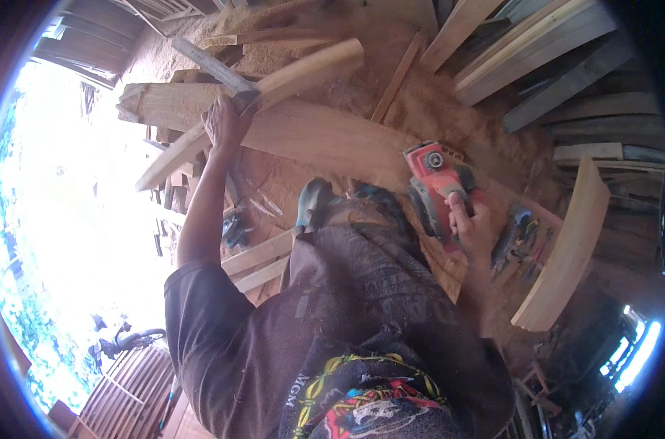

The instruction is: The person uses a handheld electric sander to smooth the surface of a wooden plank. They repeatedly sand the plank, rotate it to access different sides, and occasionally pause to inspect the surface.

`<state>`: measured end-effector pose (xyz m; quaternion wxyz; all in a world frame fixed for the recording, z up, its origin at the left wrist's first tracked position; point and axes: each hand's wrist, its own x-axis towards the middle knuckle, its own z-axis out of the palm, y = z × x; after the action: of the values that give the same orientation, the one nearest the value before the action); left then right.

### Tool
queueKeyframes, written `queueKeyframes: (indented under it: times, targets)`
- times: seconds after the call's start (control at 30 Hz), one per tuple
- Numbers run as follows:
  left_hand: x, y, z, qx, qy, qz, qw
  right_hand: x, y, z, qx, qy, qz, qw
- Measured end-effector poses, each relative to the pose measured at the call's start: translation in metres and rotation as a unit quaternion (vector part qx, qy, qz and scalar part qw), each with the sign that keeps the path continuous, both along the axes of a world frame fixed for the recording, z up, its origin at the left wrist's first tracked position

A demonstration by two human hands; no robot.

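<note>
In my right hand (473, 223) is a red and black electric planer (438, 175), its handle wrapped by my fingers. It sits over the right part of a long wide plank (310, 139). My left hand (226, 124), at the far left, grips a narrower, slightly curved wooden board (314, 69) near its middle. That board lies slanted across the plank. A grey wooden strip (209, 62) meets it by my left fingertips, at a dark block (246, 95). How these pieces join is partly hidden by my hand.
Loose hand tools (519, 241) lie to the right of my forearm. A pale curved board (566, 252) stands out beyond them. Stacked timber (537, 51) fills the far right, and sawdust (391, 29) covers the ground. Offcuts (255, 260) lie left of my feet.
</note>
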<state>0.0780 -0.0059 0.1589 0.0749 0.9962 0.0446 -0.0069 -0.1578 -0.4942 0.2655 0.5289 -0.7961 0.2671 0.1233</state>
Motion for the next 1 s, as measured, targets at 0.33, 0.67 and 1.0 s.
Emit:
queueKeyframes:
  times: [0.33,0.67,1.0]
  targets:
    - [-0.172,0.116,-0.02,-0.062,-0.052,0.165,0.983,0.018,-0.001,-0.03,0.038,0.022,0.048,0.998]
    - [-0.302,0.065,-0.02,-0.281,0.082,0.336,0.895,0.032,-0.008,-0.014,-0.051,0.076,0.119,0.989]
    - [-0.312,0.003,-0.083,-0.68,0.061,0.415,0.601,0.067,0.102,-0.025,-0.193,-0.157,0.239,0.939]
